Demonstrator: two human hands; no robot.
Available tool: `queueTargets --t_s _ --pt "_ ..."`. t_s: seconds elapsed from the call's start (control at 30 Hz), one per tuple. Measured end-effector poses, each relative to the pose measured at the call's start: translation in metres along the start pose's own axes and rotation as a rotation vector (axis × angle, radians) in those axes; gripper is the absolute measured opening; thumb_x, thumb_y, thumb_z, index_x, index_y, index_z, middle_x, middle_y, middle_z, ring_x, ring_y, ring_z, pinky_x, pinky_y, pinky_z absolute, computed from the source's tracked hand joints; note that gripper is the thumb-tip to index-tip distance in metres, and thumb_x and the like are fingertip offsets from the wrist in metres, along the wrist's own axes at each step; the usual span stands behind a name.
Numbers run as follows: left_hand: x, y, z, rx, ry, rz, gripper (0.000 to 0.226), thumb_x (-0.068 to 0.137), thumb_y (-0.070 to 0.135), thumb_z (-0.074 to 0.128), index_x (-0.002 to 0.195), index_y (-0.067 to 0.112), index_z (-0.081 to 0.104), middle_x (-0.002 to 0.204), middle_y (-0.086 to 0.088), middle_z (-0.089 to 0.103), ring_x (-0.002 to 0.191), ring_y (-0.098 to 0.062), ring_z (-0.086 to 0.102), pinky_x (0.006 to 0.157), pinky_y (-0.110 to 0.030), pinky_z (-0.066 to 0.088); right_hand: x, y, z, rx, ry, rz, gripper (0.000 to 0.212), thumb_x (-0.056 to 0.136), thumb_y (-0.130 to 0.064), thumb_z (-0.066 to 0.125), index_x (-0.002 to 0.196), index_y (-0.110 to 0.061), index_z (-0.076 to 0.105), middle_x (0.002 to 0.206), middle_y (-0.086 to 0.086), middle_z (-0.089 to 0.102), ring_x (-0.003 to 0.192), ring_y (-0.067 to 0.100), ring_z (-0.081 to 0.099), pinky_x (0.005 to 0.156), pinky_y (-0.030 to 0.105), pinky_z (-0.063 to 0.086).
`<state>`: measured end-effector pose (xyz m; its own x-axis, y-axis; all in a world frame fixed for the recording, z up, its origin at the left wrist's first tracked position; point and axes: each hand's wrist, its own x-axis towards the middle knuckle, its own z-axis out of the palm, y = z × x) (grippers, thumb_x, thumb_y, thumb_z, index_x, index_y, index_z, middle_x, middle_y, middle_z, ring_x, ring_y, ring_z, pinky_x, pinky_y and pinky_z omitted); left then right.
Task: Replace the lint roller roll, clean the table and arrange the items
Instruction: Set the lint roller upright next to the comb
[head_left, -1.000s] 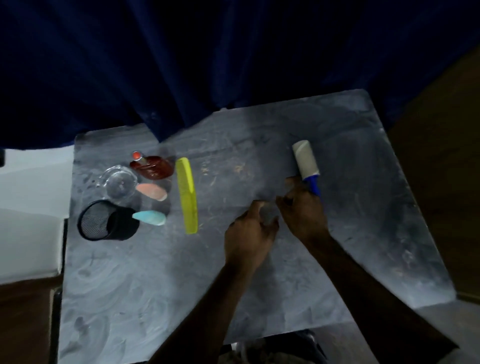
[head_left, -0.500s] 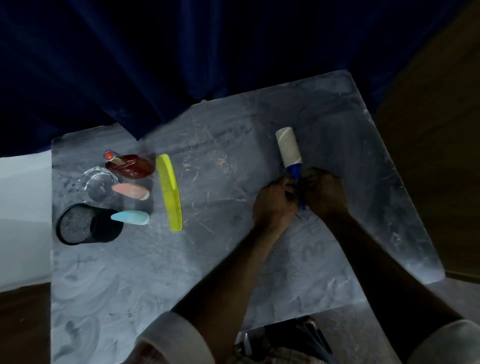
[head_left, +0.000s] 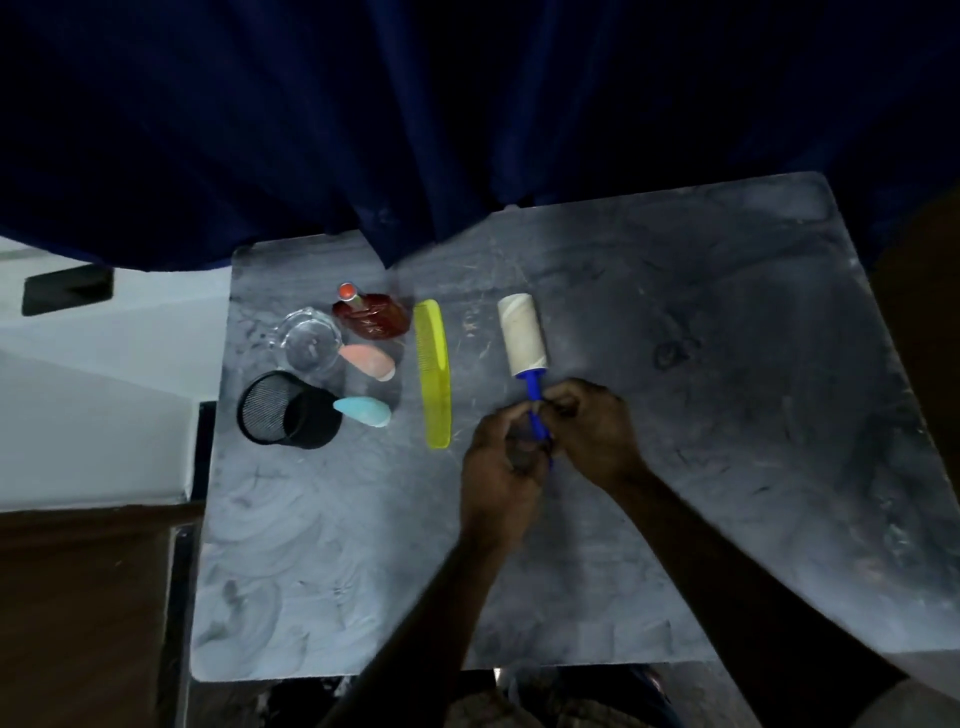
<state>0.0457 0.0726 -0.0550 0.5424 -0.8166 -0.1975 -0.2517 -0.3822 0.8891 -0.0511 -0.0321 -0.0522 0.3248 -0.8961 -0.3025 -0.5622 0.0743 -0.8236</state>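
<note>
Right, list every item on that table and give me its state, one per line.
lint roller: lying flat, roll fitted, blue handle in both hands
left hand: closed around the handle's end
right hand: pinching the handle
comb: lying flat, untouched
mesh cup: tipped on its side
glass cup: upright, looks empty
red bottle: lying down, capped
pink sponge: lying loose
blue sponge: lying against the mesh cup
</note>
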Motion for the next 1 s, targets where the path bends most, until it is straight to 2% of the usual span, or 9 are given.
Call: queueTargets --t_s 0.07,0.13,0.3,0.47,0.5,0.63,0.7,0.83,1.0 --pt "-0.001 -0.007 -0.022 -0.016 0.027 -0.030 0.057 0.081 0.021 0.072 0.137 0.019 0.070 0.126 0.002 0.074 0.108 -0.003 0.071 0.096 -0.027 0.060 0.000 -0.011 0.023 -0.017 -0.041 -0.016 0.007 0.086 -0.015 0.074 0.092 -0.012 0.078 0.081 0.004 0.078 0.072 0.021 0.076 0.071 0.044 0.063" --pt "0.001 -0.013 -0.038 0.009 0.045 -0.056 0.059 0.083 0.031 0.066 0.141 0.019 0.068 0.131 -0.002 0.073 0.115 -0.012 0.071 0.101 -0.031 0.059 0.002 -0.020 0.041 -0.037 -0.054 -0.029 0.009 0.089 -0.010 0.068 0.091 -0.008 0.077 0.082 0.009 0.078 0.072 0.026 0.075 0.070 0.047 0.063" --pt "0.016 -0.028 -0.060 -0.011 -0.009 -0.091 0.054 0.094 0.000 0.068 0.145 0.017 0.065 0.134 -0.003 0.071 0.115 -0.018 0.072 0.100 -0.045 0.062 0.012 -0.033 0.064 -0.152 -0.104 -0.030 0.016 0.094 -0.012 0.062 0.097 -0.006 0.077 0.090 0.014 0.078 0.081 0.032 0.075 0.080 0.051 0.061" --pt "0.024 -0.040 -0.069 0.005 -0.072 -0.022 0.059 0.091 -0.007 0.071 0.146 0.014 0.062 0.123 0.016 0.064 0.100 0.016 0.063 0.091 -0.008 0.054 0.009 -0.041 0.071 -0.177 -0.021 -0.017 0.016 0.092 -0.007 0.064 0.099 -0.006 0.077 0.094 0.012 0.078 0.084 0.027 0.074 0.082 0.047 0.061" --pt "0.025 -0.041 -0.071 0.002 -0.087 -0.016 0.061 0.089 -0.007 0.073 0.146 0.013 0.062 0.127 0.012 0.066 0.101 0.014 0.065 0.092 -0.010 0.056 0.007 -0.041 0.073 -0.173 -0.011 -0.010 0.016 0.092 -0.006 0.063 0.099 -0.005 0.077 0.094 0.013 0.078 0.084 0.029 0.074 0.082 0.048 0.060" --pt "0.031 -0.040 -0.075 -0.009 -0.111 -0.002 0.060 0.084 0.008 0.072 0.144 0.011 0.064 0.137 -0.011 0.068 0.116 -0.021 0.072 0.100 -0.044 0.062 0.002 -0.041 0.077 -0.151 0.032 0.035 0.015 0.090 -0.006 0.063 0.097 -0.007 0.076 0.091 0.012 0.077 0.082 0.029 0.073 0.079 0.049 0.060" --pt "0.032 -0.041 -0.076 0.002 -0.134 -0.004 0.063 0.082 0.019 0.069 0.145 0.011 0.063 0.137 -0.011 0.068 0.121 -0.026 0.071 0.102 -0.047 0.061 0.001 -0.041 0.079 -0.141 0.037 0.064 0.015 0.090 -0.008 0.063 0.098 -0.009 0.076 0.092 0.011 0.077 0.083 0.028 0.074 0.079 0.049 0.061" --pt "0.033 -0.042 -0.078 0.028 -0.180 -0.008 0.063 0.088 0.004 0.075 0.148 0.012 0.059 0.141 -0.013 0.065 0.126 -0.027 0.069 0.105 -0.050 0.060 -0.001 -0.043 0.081 -0.088 0.042 0.100 0.013 0.090 -0.008 0.067 0.100 -0.007 0.075 0.093 0.013 0.077 0.083 0.031 0.074 0.079 0.053 0.061" --pt "0.032 -0.042 -0.078 0.055 -0.182 0.017 0.064 0.092 0.009 0.079 0.151 0.012 0.056 0.148 -0.010 0.062 0.132 -0.024 0.064 0.111 -0.044 0.057 -0.004 -0.047 0.082 -0.144 0.055 0.088 0.015 0.091 -0.018 0.069 0.100 -0.007 0.074 0.090 0.015 0.077 0.078 0.034 0.074 0.073 0.053 0.061"
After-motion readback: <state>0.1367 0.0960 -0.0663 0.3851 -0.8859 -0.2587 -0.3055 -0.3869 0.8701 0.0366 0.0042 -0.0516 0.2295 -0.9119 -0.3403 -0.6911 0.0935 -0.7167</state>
